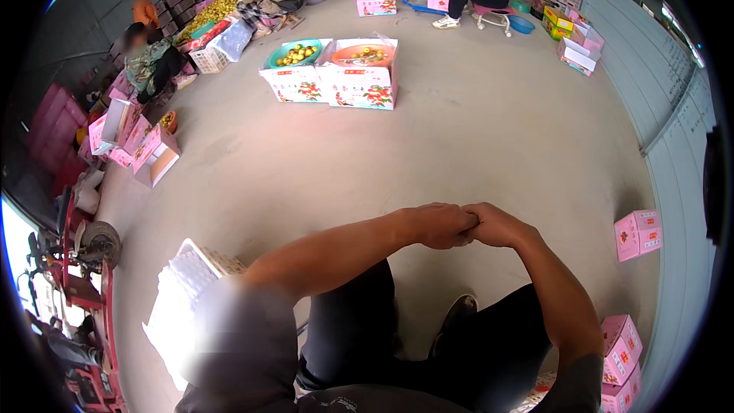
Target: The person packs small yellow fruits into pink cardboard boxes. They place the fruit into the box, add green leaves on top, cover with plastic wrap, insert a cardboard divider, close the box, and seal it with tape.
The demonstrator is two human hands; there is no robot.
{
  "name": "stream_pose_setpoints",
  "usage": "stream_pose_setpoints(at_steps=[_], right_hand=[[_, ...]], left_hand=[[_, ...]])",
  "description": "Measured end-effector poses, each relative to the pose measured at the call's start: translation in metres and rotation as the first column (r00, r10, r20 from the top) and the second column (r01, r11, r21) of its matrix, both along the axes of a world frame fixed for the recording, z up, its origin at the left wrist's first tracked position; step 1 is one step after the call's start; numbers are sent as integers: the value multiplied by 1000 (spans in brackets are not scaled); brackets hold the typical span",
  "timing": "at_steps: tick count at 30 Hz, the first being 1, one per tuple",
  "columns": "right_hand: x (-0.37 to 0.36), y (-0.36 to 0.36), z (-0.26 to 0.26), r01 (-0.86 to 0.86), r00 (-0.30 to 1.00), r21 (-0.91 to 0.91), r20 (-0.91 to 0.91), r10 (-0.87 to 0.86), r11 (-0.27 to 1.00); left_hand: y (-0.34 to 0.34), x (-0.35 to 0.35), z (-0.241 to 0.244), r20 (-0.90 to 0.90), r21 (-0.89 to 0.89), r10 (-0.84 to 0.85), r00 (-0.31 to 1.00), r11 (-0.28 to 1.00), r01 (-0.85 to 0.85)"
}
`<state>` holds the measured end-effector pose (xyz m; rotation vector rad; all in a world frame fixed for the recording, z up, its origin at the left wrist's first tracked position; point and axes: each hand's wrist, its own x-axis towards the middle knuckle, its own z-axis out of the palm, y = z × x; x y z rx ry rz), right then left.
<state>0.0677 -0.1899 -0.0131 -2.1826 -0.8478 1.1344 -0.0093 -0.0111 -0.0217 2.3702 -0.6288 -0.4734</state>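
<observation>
My left hand [446, 226] and my right hand [498, 225] meet in front of me above the concrete floor, their fingers hooked or clasped together. No object shows between them. My forearms form a ring over my knees in black trousers. Further ahead on the floor, two printed cardboard boxes stand side by side. A green basin [295, 54] of yellow-green and reddish fruit rests on the left box [298, 85]; an orange basin [363, 56] with similar fruit and clear plastic rests on the right box [361, 89].
A white crate [221, 261] with pale sheeting stands close on my left. Pink boxes [638, 235] line the wall at right. Open boxes [157, 155], a red vehicle [86, 287] and a fruit heap [215, 11] lie left. Several people sit at the back.
</observation>
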Motion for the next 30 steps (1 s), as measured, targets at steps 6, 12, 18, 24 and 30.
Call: stream_pose_setpoints(at_steps=[6, 12, 18, 24, 30], right_hand=[[-4, 2, 8, 59, 998, 81, 16, -60, 995], [1, 5, -2, 88, 996, 170, 18, -92, 982], [-2, 9, -1, 137, 990, 191, 10, -141, 972], [-4, 7, 3, 165, 986, 193, 3, -169, 967], [-1, 1, -5, 134, 991, 229, -8, -136, 964]], left_hand=[[-2, 2, 1, 36, -13, 25, 999, 1000, -25], [0, 4, -2, 104, -40, 47, 993, 998, -43], [0, 4, -6, 179, -56, 53, 982, 997, -43], [-1, 2, -1, 254, -78, 67, 965, 996, -49], [-2, 5, -7, 242, -63, 56, 969, 997, -42]])
